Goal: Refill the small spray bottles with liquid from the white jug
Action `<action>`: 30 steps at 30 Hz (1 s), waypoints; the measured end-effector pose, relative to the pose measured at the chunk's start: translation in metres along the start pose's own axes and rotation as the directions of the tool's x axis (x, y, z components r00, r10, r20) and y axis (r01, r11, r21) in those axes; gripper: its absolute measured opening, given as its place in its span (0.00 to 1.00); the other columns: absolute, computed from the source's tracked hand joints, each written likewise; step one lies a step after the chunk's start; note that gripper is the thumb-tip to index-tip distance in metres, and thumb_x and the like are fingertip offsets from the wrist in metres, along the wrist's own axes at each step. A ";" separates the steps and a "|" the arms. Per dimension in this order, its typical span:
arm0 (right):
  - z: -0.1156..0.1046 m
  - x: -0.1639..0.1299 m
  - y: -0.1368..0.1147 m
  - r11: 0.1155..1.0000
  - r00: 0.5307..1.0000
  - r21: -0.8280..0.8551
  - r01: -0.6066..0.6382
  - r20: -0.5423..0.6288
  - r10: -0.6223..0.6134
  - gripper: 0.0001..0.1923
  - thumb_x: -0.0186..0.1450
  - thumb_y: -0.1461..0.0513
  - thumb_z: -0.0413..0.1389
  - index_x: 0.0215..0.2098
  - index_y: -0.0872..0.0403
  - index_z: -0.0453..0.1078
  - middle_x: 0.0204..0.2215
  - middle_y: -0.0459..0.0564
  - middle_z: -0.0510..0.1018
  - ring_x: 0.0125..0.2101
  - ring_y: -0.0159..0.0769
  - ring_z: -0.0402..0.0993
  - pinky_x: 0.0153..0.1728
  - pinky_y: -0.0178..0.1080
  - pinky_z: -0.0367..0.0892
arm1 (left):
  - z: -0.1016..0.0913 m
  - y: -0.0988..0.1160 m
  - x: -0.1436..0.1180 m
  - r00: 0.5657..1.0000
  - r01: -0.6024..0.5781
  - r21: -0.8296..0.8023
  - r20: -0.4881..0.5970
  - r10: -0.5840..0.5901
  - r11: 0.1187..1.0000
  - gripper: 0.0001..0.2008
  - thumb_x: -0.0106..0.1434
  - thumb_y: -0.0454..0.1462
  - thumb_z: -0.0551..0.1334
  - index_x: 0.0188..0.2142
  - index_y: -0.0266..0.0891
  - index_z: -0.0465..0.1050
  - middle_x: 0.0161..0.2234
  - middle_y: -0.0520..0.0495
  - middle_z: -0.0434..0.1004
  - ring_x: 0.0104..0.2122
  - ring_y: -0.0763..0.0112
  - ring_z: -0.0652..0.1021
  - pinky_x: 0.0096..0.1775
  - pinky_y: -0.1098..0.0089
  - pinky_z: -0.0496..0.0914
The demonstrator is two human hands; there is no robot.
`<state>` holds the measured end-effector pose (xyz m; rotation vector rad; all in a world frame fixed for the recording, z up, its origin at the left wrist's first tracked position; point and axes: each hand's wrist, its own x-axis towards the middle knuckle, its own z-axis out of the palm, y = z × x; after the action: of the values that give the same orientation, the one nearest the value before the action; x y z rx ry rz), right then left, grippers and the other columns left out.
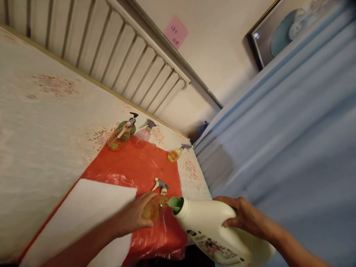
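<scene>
- Head view, lower centre: the left hand (134, 217) grips a small spray bottle (156, 206) holding yellow liquid; its trigger head points toward the upper right.
- Lower right: the right hand (247, 218) closes around the body of a white detergent jug (219, 235), tipped so its green spout (175, 204) sits just beside the bottle's neck.
- Judgement: hold the bottle upright and steady, align the spout with the opening, tilt the jug slowly.
- Surface: a red plastic sheet (135, 166) on a floral cloth (34, 127); a white towel (81, 214) lies at lower left.
- Three more spray bottles (124, 133) lie further up the frame.
- Room: blue curtain (297, 137) at right, railing (128, 53) above, pink note (176, 33) on the wall.
</scene>
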<state>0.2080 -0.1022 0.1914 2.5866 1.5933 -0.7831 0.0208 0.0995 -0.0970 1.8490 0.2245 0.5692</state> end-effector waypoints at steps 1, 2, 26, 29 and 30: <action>0.000 0.000 0.000 1.000 1.000 0.003 0.000 0.001 0.000 0.28 0.57 0.53 0.63 0.55 0.47 0.70 0.37 0.44 0.82 0.36 0.41 0.76 0.35 0.34 0.69 | 0.000 0.000 0.001 1.000 -0.005 0.003 0.004 0.005 1.000 0.42 0.45 0.33 0.67 0.61 0.49 0.58 0.60 0.47 0.67 0.58 0.52 0.68 0.59 0.56 0.62; -0.001 0.000 0.001 1.000 1.000 0.005 0.000 0.003 0.000 0.28 0.58 0.53 0.64 0.56 0.47 0.70 0.37 0.44 0.82 0.36 0.41 0.76 0.35 0.34 0.69 | 0.000 0.000 0.002 1.000 -0.005 0.007 0.007 0.005 1.000 0.42 0.45 0.33 0.68 0.61 0.48 0.59 0.60 0.46 0.67 0.58 0.52 0.68 0.59 0.56 0.62; -0.004 -0.001 0.001 1.000 1.000 -0.009 -0.024 0.007 0.024 0.27 0.58 0.52 0.63 0.54 0.47 0.70 0.40 0.45 0.81 0.39 0.43 0.76 0.40 0.38 0.70 | 0.000 0.001 0.004 1.000 -0.017 0.030 0.007 0.016 0.999 0.39 0.49 0.39 0.69 0.60 0.48 0.59 0.60 0.47 0.67 0.57 0.50 0.69 0.59 0.56 0.62; -0.004 -0.001 0.003 1.000 1.000 -0.007 -0.021 0.007 0.021 0.26 0.58 0.52 0.64 0.53 0.47 0.70 0.38 0.45 0.81 0.39 0.43 0.76 0.40 0.38 0.70 | 0.000 0.000 0.003 1.000 -0.012 0.039 0.004 0.012 0.999 0.40 0.48 0.38 0.69 0.61 0.46 0.58 0.60 0.46 0.66 0.57 0.51 0.69 0.59 0.56 0.62; -0.004 -0.002 0.003 1.000 1.000 -0.005 -0.019 0.006 0.019 0.26 0.58 0.52 0.64 0.53 0.48 0.70 0.38 0.45 0.81 0.39 0.43 0.76 0.40 0.38 0.70 | 0.000 0.000 0.003 1.000 -0.010 0.044 0.003 0.010 0.999 0.41 0.48 0.37 0.69 0.61 0.45 0.58 0.60 0.45 0.66 0.58 0.51 0.68 0.59 0.57 0.61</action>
<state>0.2116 -0.1046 0.1945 2.5889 1.5650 -0.7843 0.0232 0.1007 -0.0962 1.8939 0.2279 0.5730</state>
